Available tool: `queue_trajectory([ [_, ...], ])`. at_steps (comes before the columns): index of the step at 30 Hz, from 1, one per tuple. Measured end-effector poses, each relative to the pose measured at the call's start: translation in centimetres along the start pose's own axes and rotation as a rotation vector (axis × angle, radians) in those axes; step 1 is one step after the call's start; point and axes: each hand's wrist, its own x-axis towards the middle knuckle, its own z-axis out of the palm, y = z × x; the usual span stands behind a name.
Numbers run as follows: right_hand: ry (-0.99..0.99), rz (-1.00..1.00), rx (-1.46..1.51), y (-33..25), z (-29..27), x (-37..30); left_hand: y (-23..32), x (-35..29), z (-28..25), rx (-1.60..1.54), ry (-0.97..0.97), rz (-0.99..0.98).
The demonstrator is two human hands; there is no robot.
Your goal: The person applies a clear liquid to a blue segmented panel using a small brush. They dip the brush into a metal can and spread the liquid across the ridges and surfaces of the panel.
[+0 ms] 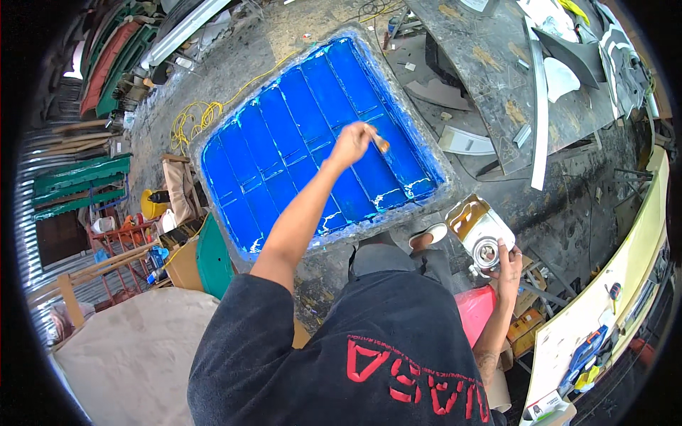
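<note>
- Step in hand, judging by the pose: brushing a coat onto the blue ribbed panel (312, 142), lying flat on the floor ahead.
- Left hand (350, 144) closed round a small brush (379, 142), tip on the panel's right-centre ribs.
- Right hand (507, 264) grips a square metal can (482, 228) with amber liquid, held near right, off the panel.
- Next move likely calls for reloading the brush from the can, then working the uncovered ribs.

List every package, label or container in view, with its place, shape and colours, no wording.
Metal can: in the right hand, boxy, silver with amber liquid showing.
Cardboard boxes: lower right, beside the person, brown and yellow.
Small printed carton: bottom right edge, white with coloured patches.
Yellow jug: left, rounded.
</note>
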Motion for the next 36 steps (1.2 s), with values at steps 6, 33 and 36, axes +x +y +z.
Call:
queue_trajectory([
  [6,0.031,0.004,0.002,0.3,-0.4,-0.8,-0.3,4.4,-2.7,0.138,0.128,-0.001],
  [33,0.022,-0.004,-0.018,0.1,0.2,-1.1,3.6,-5.4,1.4,0.36,-0.172,0.409],
  [36,0.021,-0.02,0.01,0.5,0.3,-0.8,4.0,-3.7,0.4,0.046,-0.151,0.392],
])
